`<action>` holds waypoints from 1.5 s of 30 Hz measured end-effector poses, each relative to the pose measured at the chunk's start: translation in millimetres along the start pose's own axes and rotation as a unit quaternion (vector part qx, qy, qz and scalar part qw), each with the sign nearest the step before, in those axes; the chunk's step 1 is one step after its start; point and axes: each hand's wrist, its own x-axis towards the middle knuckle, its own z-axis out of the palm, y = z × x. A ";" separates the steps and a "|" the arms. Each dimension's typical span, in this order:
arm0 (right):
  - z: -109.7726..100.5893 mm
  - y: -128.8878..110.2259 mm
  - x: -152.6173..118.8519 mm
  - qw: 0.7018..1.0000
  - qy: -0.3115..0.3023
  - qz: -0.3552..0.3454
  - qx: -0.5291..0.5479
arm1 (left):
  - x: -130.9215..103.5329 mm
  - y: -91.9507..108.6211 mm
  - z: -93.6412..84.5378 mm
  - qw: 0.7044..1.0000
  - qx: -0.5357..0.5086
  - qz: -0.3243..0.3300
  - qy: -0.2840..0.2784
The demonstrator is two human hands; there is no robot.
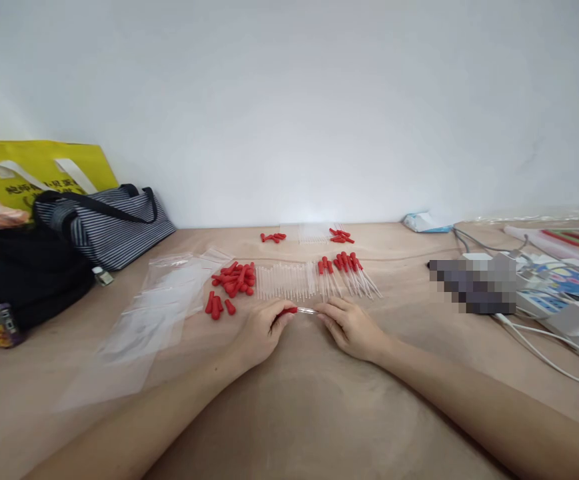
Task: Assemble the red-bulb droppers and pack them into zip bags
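My left hand (265, 331) pinches a red rubber bulb (292, 311) whose open end points right. From the other side, my right hand (348, 327) grips a thin clear tube (306, 311) that meets the bulb's end. Just beyond my hands lies a row of clear tubes (284, 281). Left of that row is a heap of red bulbs (236, 279), with several more bulbs (216, 306) nearer me. At the row's right end, tubes with red bulbs on them (349, 265) lie side by side.
Clear plastic bags (154, 313) lie on the wooden table (289, 413) at the left, by a striped bag (114, 227) and a dark bag (29, 273). More tubes and bulbs (273, 237) sit near the wall. Cables and a power strip (544, 302) occupy the right side.
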 end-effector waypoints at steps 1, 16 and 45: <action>-0.1 0.0 -0.3 1.000 0.000 -0.005 -0.005 | -0.3 0.2 0.4 1.000 -0.002 -0.002 -0.002; -6.1 6.1 4.5 0.988 -0.021 -0.112 -0.099 | -2.4 1.6 -1.8 0.997 0.027 0.046 -0.057; -9.3 -4.7 12.5 0.990 -0.036 -0.115 -0.067 | -1.8 5.1 -2.0 0.997 0.020 0.054 -0.056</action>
